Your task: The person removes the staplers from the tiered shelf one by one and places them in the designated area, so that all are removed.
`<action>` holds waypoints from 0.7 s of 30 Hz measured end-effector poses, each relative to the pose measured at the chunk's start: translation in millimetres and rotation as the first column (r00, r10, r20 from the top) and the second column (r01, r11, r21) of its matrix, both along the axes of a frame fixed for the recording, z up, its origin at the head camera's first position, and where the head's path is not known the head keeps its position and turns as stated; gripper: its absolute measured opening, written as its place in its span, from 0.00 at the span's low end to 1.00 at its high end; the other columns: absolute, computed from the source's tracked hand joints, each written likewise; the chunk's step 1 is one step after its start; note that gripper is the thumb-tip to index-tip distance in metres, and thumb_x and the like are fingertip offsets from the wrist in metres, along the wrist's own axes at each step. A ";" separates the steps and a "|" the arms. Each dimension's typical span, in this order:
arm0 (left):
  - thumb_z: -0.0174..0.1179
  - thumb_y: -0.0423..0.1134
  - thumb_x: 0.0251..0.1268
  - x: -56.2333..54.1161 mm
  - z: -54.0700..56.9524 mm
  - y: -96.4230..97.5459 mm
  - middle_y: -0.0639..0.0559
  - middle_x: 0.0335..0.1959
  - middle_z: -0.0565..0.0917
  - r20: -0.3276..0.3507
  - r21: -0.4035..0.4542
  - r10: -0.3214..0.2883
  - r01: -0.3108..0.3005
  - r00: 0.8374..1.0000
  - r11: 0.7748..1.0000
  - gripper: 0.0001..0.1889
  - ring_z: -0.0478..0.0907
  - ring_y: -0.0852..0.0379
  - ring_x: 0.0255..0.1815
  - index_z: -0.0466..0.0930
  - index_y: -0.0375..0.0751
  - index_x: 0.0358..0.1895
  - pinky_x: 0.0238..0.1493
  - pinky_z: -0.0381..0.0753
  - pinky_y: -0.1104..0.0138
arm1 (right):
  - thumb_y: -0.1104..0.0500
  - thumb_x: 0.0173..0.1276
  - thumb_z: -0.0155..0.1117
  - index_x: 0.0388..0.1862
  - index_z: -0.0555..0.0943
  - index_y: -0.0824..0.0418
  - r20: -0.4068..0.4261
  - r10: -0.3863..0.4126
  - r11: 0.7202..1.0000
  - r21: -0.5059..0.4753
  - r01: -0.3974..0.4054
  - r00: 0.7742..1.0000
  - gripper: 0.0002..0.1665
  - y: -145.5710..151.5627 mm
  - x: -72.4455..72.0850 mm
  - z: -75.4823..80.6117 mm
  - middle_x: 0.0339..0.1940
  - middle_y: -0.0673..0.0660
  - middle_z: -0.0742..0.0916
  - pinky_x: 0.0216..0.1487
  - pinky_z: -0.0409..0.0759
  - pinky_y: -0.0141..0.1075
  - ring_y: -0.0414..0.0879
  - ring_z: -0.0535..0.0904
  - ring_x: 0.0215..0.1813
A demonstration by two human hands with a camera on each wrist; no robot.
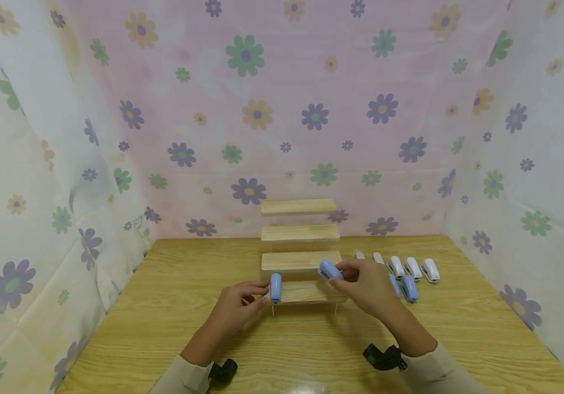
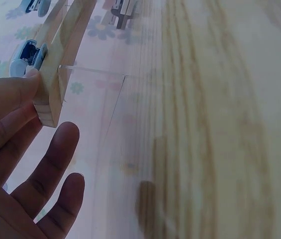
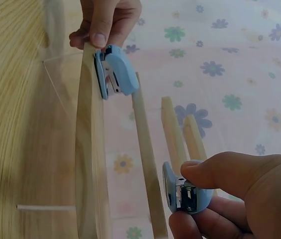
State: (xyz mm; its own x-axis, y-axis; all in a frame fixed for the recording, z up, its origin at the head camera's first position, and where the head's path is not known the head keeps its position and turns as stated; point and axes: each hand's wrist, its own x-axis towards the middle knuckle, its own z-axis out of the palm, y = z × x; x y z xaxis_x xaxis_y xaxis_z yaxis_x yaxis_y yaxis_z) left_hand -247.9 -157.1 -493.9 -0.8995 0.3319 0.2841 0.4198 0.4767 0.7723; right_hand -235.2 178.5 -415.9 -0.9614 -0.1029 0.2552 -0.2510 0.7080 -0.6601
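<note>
At the left end of the lowest shelf board stands a blue mini stapler. My left hand holds it from the left, thumb at its near end by the board's corner, other fingers spread beyond. A second blue mini stapler is pinched between the thumb and fingers of my right hand. In the head view that stapler overlaps the front edge of the second board, above the right part of the lowest one.
The four-step wooden rack, with its top board, has clear supports. To its right on the wooden table lie a blue stapler, a white stapler and several others, some partly behind my right hand. Flowered cloth surrounds the table.
</note>
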 end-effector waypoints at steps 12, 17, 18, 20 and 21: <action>0.67 0.51 0.70 1.2 1.0 -1.1 0.64 0.65 0.83 0.016 -0.002 -0.009 0.009 1.000 1.000 0.17 0.87 0.58 0.51 0.88 0.52 0.57 0.41 0.87 0.71 | 0.46 0.65 0.78 0.56 0.88 0.60 -0.009 -0.045 0.999 0.016 0.046 0.999 0.26 36.5 2.6 2.8 0.40 0.54 0.92 0.30 0.84 0.34 0.45 0.88 0.39; 0.67 0.51 0.70 0.5 0.0 -1.1 0.63 0.65 0.83 0.009 0.000 -0.010 0.010 1.000 1.000 0.17 0.87 0.58 0.49 0.89 0.51 0.57 0.41 0.87 0.71 | 0.47 0.66 0.77 0.56 0.87 0.62 -0.016 -0.072 0.997 0.041 0.073 0.997 0.26 53.4 2.3 -1.8 0.41 0.55 0.91 0.31 0.84 0.35 0.47 0.88 0.40; 0.68 0.50 0.70 0.4 -0.1 -1.1 0.63 0.65 0.83 0.010 0.000 -0.008 0.008 1.000 1.000 0.17 0.87 0.59 0.49 0.89 0.51 0.57 0.41 0.87 0.71 | 0.47 0.66 0.77 0.56 0.87 0.62 -0.018 -0.076 0.996 0.044 0.077 0.997 0.26 56.4 2.2 -2.4 0.41 0.55 0.91 0.31 0.84 0.35 0.47 0.88 0.40; 0.68 0.50 0.70 0.4 0.0 -0.9 0.63 0.65 0.83 0.014 0.003 -0.005 0.005 1.000 1.000 0.17 0.87 0.61 0.47 0.89 0.51 0.57 0.40 0.87 0.71 | 0.47 0.66 0.77 0.56 0.87 0.61 -0.022 -0.091 0.994 0.054 0.092 0.996 0.26 62.2 1.7 -3.4 0.41 0.55 0.92 0.31 0.84 0.36 0.48 0.88 0.40; 0.68 0.50 0.70 0.3 0.2 -0.7 0.63 0.65 0.83 0.018 0.005 -0.003 0.003 1.000 1.000 0.17 0.87 0.62 0.47 0.89 0.51 0.57 0.40 0.87 0.71 | 0.47 0.66 0.77 0.56 0.87 0.61 -0.024 -0.096 0.993 0.060 0.098 0.995 0.26 64.9 1.4 -3.7 0.41 0.56 0.92 0.32 0.84 0.36 0.48 0.88 0.40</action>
